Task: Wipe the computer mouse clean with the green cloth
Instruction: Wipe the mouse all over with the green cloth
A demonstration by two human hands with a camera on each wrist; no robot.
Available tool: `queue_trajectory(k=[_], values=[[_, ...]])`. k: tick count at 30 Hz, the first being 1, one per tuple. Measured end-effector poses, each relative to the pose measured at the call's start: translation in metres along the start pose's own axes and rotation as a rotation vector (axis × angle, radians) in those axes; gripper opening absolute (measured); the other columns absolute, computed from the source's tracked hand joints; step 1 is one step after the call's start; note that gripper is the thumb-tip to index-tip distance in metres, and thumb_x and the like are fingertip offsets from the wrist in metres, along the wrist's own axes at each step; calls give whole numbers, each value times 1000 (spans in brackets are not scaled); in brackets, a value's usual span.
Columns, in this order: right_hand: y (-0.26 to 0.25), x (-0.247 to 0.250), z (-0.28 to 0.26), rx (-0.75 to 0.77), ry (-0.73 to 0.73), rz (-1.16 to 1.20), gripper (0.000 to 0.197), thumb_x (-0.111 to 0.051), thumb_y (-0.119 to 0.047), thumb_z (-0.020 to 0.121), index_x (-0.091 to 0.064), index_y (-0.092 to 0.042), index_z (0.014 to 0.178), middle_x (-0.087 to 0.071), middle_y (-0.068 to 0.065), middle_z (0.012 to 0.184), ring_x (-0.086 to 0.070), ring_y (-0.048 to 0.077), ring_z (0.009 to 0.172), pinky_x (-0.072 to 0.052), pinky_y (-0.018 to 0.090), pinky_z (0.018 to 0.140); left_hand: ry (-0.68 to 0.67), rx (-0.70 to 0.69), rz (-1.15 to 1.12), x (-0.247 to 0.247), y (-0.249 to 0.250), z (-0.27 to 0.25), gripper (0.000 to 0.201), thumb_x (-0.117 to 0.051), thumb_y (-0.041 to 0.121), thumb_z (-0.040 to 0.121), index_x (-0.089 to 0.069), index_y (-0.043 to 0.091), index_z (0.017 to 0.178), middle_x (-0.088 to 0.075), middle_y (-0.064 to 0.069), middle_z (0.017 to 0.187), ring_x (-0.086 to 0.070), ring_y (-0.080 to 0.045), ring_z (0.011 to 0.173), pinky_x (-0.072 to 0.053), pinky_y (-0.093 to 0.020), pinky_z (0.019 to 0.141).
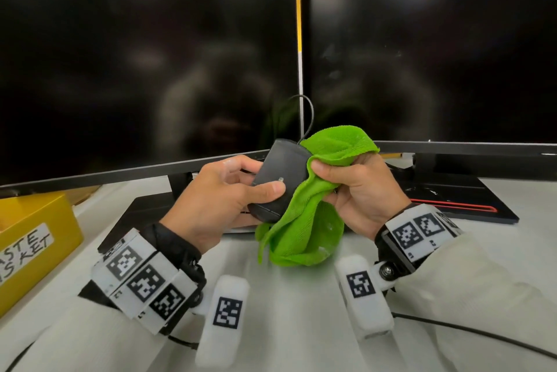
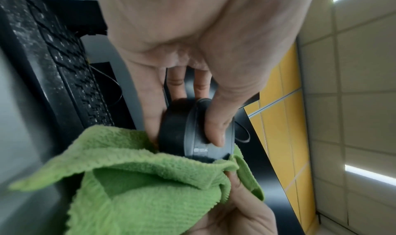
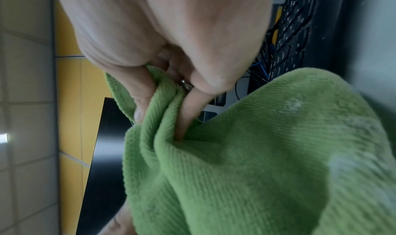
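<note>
My left hand (image 1: 229, 190) grips a black wired computer mouse (image 1: 280, 172), held up off the desk with its flat underside facing me; the thumb lies across it. The mouse (image 2: 182, 133) shows again in the left wrist view, pinched between thumb and fingers (image 2: 216, 125). My right hand (image 1: 355, 190) clutches a bright green cloth (image 1: 304, 221) and presses it against the mouse's right side. The cloth (image 3: 257, 162) fills the right wrist view, bunched between thumb and fingers (image 3: 139, 99), hiding the mouse there. The mouse cable (image 1: 310, 118) loops upward.
Two dark monitors (image 1: 144, 64) (image 1: 437, 49) stand close behind my hands, their stands on the white desk (image 1: 286, 311). A yellow bin (image 1: 33, 239) labelled as a waste basket sits at the left. A black keyboard (image 2: 70, 69) and a thin black cable (image 1: 482, 338) lie nearby.
</note>
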State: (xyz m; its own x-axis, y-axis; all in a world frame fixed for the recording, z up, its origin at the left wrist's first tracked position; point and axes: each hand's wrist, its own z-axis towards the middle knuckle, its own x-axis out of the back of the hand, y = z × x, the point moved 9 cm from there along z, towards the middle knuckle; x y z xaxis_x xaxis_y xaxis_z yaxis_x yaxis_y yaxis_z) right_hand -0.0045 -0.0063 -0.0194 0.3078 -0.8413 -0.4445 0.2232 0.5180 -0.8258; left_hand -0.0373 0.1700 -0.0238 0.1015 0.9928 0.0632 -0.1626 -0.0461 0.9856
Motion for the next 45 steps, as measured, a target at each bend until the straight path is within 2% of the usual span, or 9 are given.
queue_trajectory(k=[4, 9, 14, 17, 21, 26, 37, 39, 45], values=[[5, -5, -4, -11, 29, -115, 27, -76, 4, 73, -70, -1, 99, -71, 11, 81, -70, 23, 70, -61, 40, 67, 8, -45, 44, -6, 0, 1, 24, -84, 5, 80, -70, 7, 99, -73, -11, 88, -74, -24, 73, -67, -42, 71], [16, -9, -10, -41, 93, -228, 28, -84, -2, 72, -73, 5, 97, -74, 15, 84, -70, 26, 70, -59, 42, 64, 12, -172, 289, -12, 3, 1, 25, -91, 10, 76, -70, 20, 83, -63, 17, 63, -60, -8, 55, -58, -37, 61], [14, -7, -7, -58, 95, -224, 16, -80, -9, 81, -75, -1, 94, -74, 13, 80, -72, 28, 71, -61, 50, 67, 28, -136, 328, -5, 6, 2, 26, -92, 16, 76, -75, 12, 95, -70, -15, 83, -68, -29, 69, -62, -54, 68], [17, -9, -8, -97, 8, -228, 12, -67, 3, 88, -68, 3, 100, -70, 17, 81, -70, 33, 76, -59, 55, 74, 52, -117, 287, 0, 9, 0, 28, -91, 14, 75, -75, 9, 98, -71, -23, 88, -71, -31, 71, -63, -47, 66], [22, -14, -9, -73, -29, -323, 28, -67, 16, 82, -66, 4, 107, -70, 27, 97, -69, 37, 86, -59, 58, 79, 69, -106, 291, 1, 7, 0, 31, -92, 9, 75, -74, 6, 99, -70, -18, 83, -77, -45, 80, -65, -61, 71], [11, -5, -9, 7, 110, -327, 29, -86, -2, 70, -72, 6, 94, -76, 22, 93, -74, 40, 83, -62, 53, 71, 36, -127, 395, -10, 5, 0, 28, -95, 17, 73, -75, 17, 92, -74, -17, 87, -76, -43, 76, -64, -63, 67], [12, -2, -4, -99, 76, -259, 19, -59, -1, 96, -67, 5, 111, -70, 30, 97, -71, 45, 90, -55, 69, 80, 28, -19, 186, -2, -6, 3, 27, -88, 14, 79, -75, 8, 102, -73, -3, 72, -73, -18, 63, -63, -33, 60], [15, -3, -3, -116, 28, -225, 24, -54, 7, 96, -65, 3, 116, -67, 19, 88, -67, 38, 86, -56, 65, 85, 58, -2, 118, 0, -10, 5, 27, -86, 13, 82, -72, 6, 104, -74, -6, 77, -75, -20, 68, -66, -41, 68], [30, -15, -6, -230, -76, -130, 32, -56, -5, 97, -62, -5, 128, -65, 22, 131, -63, 40, 121, -49, 66, 97, 191, 8, -120, 10, -14, 9, 38, -76, 22, 93, -65, -2, 120, -78, -21, 112, -79, -32, 94, -66, -46, 81]])
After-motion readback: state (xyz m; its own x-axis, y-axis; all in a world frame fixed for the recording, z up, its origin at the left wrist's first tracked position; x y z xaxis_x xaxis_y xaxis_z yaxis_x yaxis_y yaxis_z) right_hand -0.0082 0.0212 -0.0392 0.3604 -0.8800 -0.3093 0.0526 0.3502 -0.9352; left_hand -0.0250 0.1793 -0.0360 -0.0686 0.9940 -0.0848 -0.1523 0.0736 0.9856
